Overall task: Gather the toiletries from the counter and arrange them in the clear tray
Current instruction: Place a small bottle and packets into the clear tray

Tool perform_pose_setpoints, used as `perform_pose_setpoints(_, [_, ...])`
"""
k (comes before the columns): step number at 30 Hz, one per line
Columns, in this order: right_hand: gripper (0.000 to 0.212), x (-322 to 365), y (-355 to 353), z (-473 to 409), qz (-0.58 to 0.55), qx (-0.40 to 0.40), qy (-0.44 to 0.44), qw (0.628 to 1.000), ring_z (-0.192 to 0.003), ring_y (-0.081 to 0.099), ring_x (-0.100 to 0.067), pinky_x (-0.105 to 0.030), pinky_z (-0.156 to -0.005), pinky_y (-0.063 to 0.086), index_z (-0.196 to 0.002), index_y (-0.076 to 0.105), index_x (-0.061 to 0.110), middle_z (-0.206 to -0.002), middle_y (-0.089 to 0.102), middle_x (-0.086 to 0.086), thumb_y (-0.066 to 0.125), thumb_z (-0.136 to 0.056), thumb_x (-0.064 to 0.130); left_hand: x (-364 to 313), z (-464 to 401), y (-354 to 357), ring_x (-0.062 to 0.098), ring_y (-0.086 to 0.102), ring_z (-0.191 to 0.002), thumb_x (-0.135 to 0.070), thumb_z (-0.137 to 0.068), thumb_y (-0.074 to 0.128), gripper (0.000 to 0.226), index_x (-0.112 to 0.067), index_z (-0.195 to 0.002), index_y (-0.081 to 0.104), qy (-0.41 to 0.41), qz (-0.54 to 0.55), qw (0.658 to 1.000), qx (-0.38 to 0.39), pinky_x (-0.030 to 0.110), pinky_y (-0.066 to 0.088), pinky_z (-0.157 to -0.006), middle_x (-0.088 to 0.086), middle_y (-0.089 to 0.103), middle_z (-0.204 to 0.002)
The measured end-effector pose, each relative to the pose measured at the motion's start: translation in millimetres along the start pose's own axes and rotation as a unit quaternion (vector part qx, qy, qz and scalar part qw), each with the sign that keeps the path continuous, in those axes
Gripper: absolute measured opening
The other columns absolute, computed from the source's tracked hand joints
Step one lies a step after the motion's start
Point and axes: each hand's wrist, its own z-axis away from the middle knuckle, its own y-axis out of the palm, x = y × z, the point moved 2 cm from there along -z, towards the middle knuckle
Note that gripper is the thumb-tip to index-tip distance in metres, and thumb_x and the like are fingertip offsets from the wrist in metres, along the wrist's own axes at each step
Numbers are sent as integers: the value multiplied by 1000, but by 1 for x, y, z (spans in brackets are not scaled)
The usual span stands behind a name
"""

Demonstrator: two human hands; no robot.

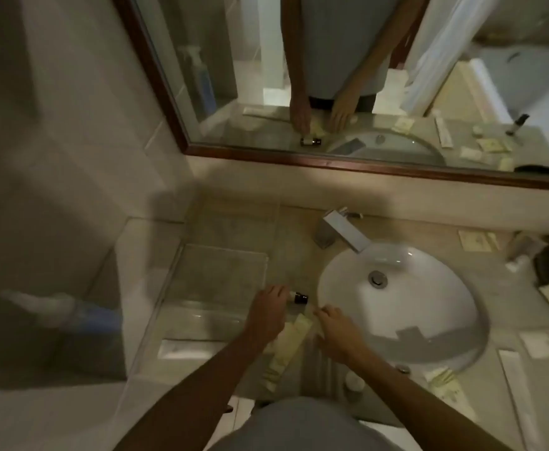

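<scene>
A bathroom counter seen from above, with a white sink point(403, 307) as the landmark. Just left of the sink, a small dark-capped bottle point(300, 298) lies on its side, long axis left to right. The left hand point(266, 312) is nearer, its curled fingertips touching the bottle's left end. The right hand point(336, 330), at the sink's left rim, pinches the top of a pale sachet point(294, 336). The clear tray point(221, 255) sits further left of the sink, apparently holding nothing.
</scene>
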Motion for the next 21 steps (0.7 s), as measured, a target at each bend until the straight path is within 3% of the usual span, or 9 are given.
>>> perform_pose_setpoints(3, [43,-4,14,10,2,8,39,999,-115,48,-25,-38,-93,45,-131,48,20,-133,49,-5,52,-88,20,-4,-15,10,25,55,-103,-9,-73,63,46,-17,-117,56,48,-16,999,16,35,43,-85,3,60,-115])
perform_pose_setpoints(7, [46,-9,27,17,2,9,54,998,-112,48,-24,-37,-91,46,-131,48,20,-130,49,-5,59,-86,22,-1,-30,11,24,54,-100,-12,-75,68,33,-16,-108,60,80,-39,996,28,33,42,-82,4,59,-109])
perform_pose_setpoints(10, [49,-8,28,16,-16,-13,55,998,-113,49,-23,-35,-91,47,-132,49,20,-129,49,-3,62,-85,23,10,-36,0,22,57,-95,-18,-69,75,41,-16,-108,62,99,-35,994,-9,31,46,-79,4,61,-105])
perform_pose_setpoints(15, [45,-14,31,19,-31,-43,57,997,-111,51,-23,-35,-88,49,-131,53,21,-126,52,-2,59,-87,25,69,-39,-29,26,58,-97,0,-63,72,55,-11,-116,62,82,-31,990,-106,35,49,-80,8,64,-110])
perform_pose_setpoints(21, [35,-39,40,43,0,-65,48,997,-93,61,-28,-39,-72,53,-113,67,16,-106,63,-5,68,-78,13,133,-49,-38,27,58,-102,-4,-59,78,59,-13,-116,63,17,-55,998,-13,38,52,-78,7,63,-114])
